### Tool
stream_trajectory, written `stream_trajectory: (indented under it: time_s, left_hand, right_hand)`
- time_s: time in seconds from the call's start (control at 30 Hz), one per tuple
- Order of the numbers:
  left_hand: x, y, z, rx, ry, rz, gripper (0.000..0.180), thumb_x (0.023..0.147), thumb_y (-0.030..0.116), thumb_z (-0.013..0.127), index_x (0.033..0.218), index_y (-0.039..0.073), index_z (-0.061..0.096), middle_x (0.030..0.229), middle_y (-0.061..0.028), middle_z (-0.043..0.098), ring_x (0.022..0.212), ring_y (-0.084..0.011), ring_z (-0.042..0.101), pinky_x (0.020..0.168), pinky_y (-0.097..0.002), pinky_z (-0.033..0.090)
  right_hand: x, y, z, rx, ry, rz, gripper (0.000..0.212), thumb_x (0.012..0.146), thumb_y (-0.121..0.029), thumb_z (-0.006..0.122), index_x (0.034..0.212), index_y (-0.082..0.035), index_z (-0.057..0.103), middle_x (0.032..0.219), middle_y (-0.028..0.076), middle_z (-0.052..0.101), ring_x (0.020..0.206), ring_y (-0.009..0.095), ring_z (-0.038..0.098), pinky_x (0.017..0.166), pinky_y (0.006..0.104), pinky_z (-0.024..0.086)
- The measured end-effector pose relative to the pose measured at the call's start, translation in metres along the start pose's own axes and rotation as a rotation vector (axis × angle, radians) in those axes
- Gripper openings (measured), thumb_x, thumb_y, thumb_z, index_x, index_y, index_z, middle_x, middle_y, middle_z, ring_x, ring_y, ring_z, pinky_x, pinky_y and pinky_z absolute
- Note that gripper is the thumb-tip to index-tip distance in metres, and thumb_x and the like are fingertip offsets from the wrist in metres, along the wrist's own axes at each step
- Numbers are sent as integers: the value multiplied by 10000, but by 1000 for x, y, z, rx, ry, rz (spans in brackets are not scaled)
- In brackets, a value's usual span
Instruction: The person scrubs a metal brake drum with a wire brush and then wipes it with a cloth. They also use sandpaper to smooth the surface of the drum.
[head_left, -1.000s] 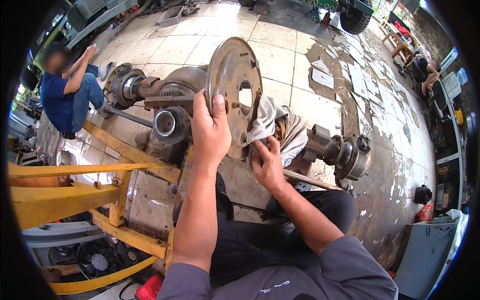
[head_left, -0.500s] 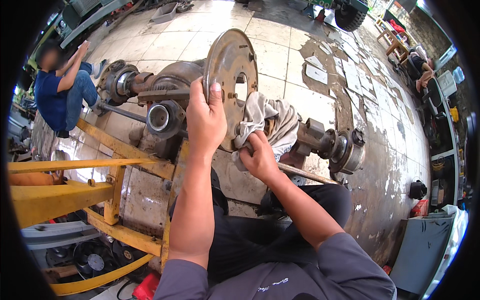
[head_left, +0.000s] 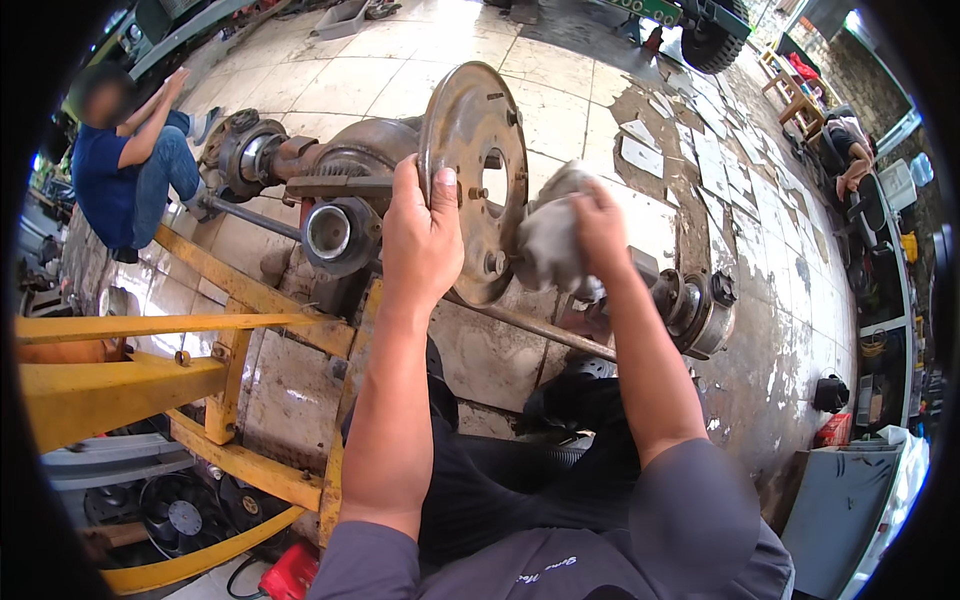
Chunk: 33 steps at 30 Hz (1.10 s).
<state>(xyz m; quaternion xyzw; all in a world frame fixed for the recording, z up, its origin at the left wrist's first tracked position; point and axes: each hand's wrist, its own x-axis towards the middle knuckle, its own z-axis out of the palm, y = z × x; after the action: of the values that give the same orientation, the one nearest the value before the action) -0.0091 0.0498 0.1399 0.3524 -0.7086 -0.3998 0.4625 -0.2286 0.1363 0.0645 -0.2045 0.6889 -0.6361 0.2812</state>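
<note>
My left hand (head_left: 425,225) grips the near rim of a round, rusty brake backing plate (head_left: 460,220), thumb on its face and fingers behind. The plate stands on edge, with a hole in its middle and several studs. To its right, my right hand (head_left: 600,235) clutches a crumpled pale grey rag (head_left: 556,235), slightly blurred, close to the plate's face; whether it touches the plate I cannot tell. Behind both hands lies a rusty vehicle axle (head_left: 375,140), partly hidden by the plate, with a hub (head_left: 710,315) at its right end.
A yellow metal frame (head_left: 240,390) stands at my left, with fans (head_left: 185,515) below it. A person in blue (head_left: 125,175) squats at the far left. Broken tiles (head_left: 640,155) lie at the far right. A grey cabinet (head_left: 835,515) stands at the lower right.
My right hand has pulled back from the plate's lower face, moving up and to the right with the rag. My left hand keeps its hold on the rim.
</note>
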Motion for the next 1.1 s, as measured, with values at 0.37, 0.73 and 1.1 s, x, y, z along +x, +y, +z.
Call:
stream_trajectory:
  time_s: [0.37, 0.73, 1.1]
  left_hand:
    - [-4, 15, 10, -83, -79, 22, 328, 1096, 284, 512, 1250, -1, 563, 1031, -56, 641, 924, -123, 558, 866, -283, 472]
    - [2, 7, 14, -202, -104, 77, 336, 1094, 298, 521, 1244, 2, 567, 1031, -30, 626, 913, -105, 542, 861, -270, 463]
    - [7, -7, 7, -289, -147, 107, 445, 1094, 424, 463, 1230, 9, 551, 888, 0, 555, 814, -91, 489, 759, -259, 447]
  right_hand:
    - [8, 62, 28, -474, -94, -343, 259, 942, -122, 616, 1168, 4, 617, 1140, 256, 664, 1090, 442, 624, 953, 453, 493]
    - [-13, 48, -13, -661, -578, -253, 373, 795, 3, 521, 1109, -36, 719, 955, 179, 735, 944, 313, 702, 877, 376, 536]
    - [-29, -67, 58, -210, -254, -537, 299, 967, -164, 645, 1218, -1, 641, 1113, 249, 686, 1039, 411, 660, 922, 410, 508]
